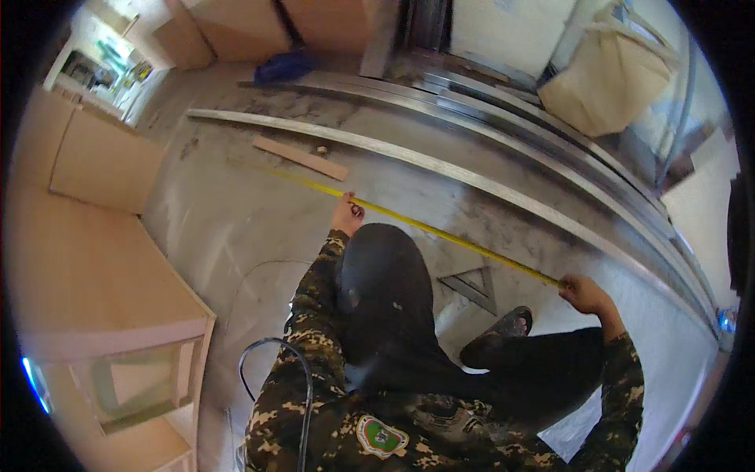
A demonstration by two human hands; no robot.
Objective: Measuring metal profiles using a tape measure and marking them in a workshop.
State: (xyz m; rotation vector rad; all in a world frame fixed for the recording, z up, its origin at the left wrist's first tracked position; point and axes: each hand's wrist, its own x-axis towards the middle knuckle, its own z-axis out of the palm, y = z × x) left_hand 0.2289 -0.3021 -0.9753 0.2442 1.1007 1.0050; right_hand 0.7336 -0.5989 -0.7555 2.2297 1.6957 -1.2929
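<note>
A yellow measuring tape (pixel 452 236) stretches across in front of my knees, above the floor. My left hand (pixel 347 214) is closed on the tape near its middle, just beyond my bent knee. Past that hand the strip runs on to the far left, where its end blurs against the floor. My right hand (pixel 583 294) pinches the tape at its right end. Whether a tape case is inside that hand, I cannot make out. A long pale metal bar (pixel 409 152) lies on the floor beyond the tape.
Several long metal profiles (pixel 503 130) lie farther back. A flat wooden strip (pixel 301 157) rests beyond my left hand. A triangular set square (pixel 472 288) lies by my foot. Wooden cabinets (pixel 102 275) stand at left, and a beige bag (pixel 609 82) at back right.
</note>
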